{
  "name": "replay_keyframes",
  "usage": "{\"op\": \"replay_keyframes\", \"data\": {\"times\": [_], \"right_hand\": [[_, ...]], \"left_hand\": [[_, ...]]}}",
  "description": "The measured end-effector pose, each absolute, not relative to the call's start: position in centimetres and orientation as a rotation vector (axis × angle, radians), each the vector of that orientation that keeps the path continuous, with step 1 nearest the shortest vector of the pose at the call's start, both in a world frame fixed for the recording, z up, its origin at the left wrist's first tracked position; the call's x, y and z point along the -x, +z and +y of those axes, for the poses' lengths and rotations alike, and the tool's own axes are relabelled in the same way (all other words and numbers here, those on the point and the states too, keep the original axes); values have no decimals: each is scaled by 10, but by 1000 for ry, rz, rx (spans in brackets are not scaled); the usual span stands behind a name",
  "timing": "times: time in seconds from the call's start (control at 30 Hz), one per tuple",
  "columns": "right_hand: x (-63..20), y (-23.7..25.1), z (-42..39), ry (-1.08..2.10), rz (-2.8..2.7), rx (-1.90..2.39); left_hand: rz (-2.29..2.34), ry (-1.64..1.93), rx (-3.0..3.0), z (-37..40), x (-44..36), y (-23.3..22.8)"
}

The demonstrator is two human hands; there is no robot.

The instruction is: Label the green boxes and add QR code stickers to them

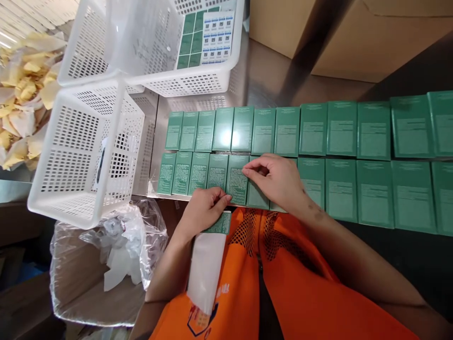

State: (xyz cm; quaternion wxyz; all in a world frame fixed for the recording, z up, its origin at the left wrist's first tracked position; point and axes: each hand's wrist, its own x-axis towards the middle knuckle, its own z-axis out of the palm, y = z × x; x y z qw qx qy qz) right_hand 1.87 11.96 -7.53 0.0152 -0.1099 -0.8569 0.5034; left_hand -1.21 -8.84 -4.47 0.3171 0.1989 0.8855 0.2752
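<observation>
Two rows of green boxes (311, 130) lie side by side on the metal table. In the near row, the boxes at the left end carry green labels (182, 172) with dense pale print. My right hand (274, 179) is closed in a pinch at the upper right edge of a printed green label (236, 182) lying on the fifth near box. At that box's lower left corner are the fingertips of my left hand (207, 208). My left hand also grips a label strip (208, 259), green at the top with white backing hanging down over the orange vest.
White perforated baskets (193, 82) stand at the back left and left (67, 156); the rear one holds green boxes and a sheet of QR-code stickers (216, 40). A plastic-lined carton (88, 293) with scraps sits lower left. Cardboard boxes (382, 42) stand behind.
</observation>
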Motion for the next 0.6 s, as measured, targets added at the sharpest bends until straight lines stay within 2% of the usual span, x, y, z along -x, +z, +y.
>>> {"op": "replay_keyframes", "data": {"times": [0.6], "right_hand": [[-20, -85, 106, 1289, -2810, 347]], "left_hand": [[2377, 492, -441, -72, 17, -40]]}}
